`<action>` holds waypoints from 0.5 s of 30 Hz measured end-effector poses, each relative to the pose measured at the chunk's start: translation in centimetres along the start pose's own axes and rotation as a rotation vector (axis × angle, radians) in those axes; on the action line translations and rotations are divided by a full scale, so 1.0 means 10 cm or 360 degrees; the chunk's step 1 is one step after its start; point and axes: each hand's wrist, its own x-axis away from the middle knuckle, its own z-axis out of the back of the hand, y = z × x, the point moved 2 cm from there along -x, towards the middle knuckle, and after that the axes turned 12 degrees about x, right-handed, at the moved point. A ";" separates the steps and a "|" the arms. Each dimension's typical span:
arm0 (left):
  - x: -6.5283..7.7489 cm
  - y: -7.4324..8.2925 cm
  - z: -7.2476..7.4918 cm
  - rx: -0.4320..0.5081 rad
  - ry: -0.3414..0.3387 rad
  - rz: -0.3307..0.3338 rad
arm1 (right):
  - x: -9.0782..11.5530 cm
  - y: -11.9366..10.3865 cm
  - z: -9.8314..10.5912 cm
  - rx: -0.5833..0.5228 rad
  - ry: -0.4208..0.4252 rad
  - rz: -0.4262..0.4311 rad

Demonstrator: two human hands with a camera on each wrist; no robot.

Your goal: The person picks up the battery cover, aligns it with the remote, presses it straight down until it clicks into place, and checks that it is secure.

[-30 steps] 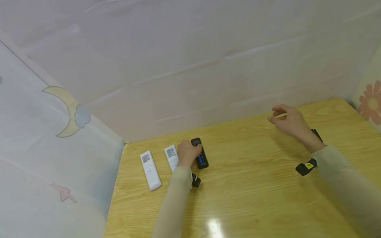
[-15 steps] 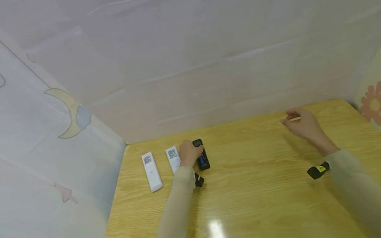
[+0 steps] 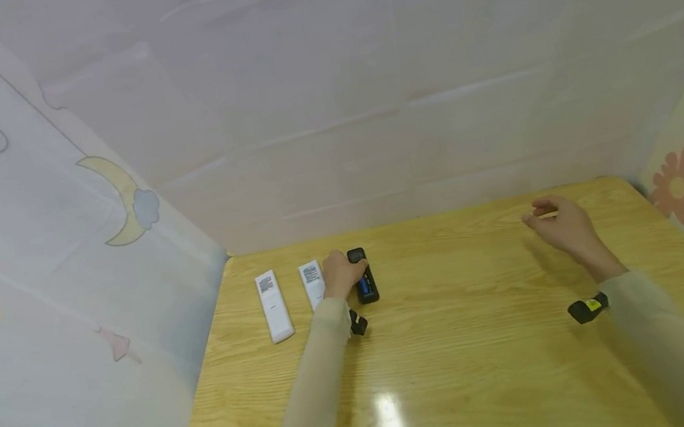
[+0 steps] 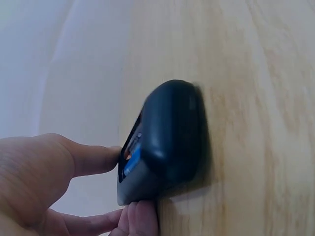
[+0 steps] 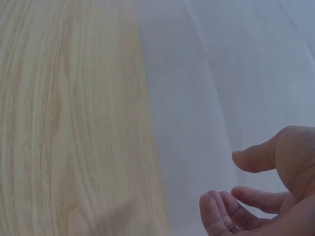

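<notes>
A black remote control (image 3: 370, 295) lies back up on the wooden table, its battery bay uncovered and a blue battery (image 4: 133, 161) showing inside. My left hand (image 3: 339, 272) holds it from the left side. In the left wrist view the thumb (image 4: 98, 160) touches the edge of the bay, while curled fingers (image 4: 141, 216) sit against the remote's side. Away to the right, my right hand (image 3: 565, 229) hovers over the back of the table, its fingers loosely bent with nothing between them in the right wrist view.
Two white remotes lie left of the black one: one at the far left (image 3: 275, 310), another (image 3: 312, 282) partly hidden by my left hand. A pale wall sheet (image 3: 322, 172) rises behind the table (image 3: 458, 352), with printed sheets at both sides.
My right hand has moved right and slightly toward me. The left hand keeps its place at the black remote, which has stayed nearly still on the table.
</notes>
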 end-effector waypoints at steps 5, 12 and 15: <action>-0.01 0.00 0.00 -0.0011 -0.0012 -0.0023 | 0.01 0.10 0.02 0.0051 0.0010 -0.0035; -0.01 -0.02 0.01 -0.0013 -0.0025 -0.0025 | 0.03 0.25 0.02 0.0057 0.0030 -0.0051; -0.04 -0.04 0.02 0.0001 -0.0052 0.0003 | 0.02 0.29 0.02 0.0064 0.0046 -0.0035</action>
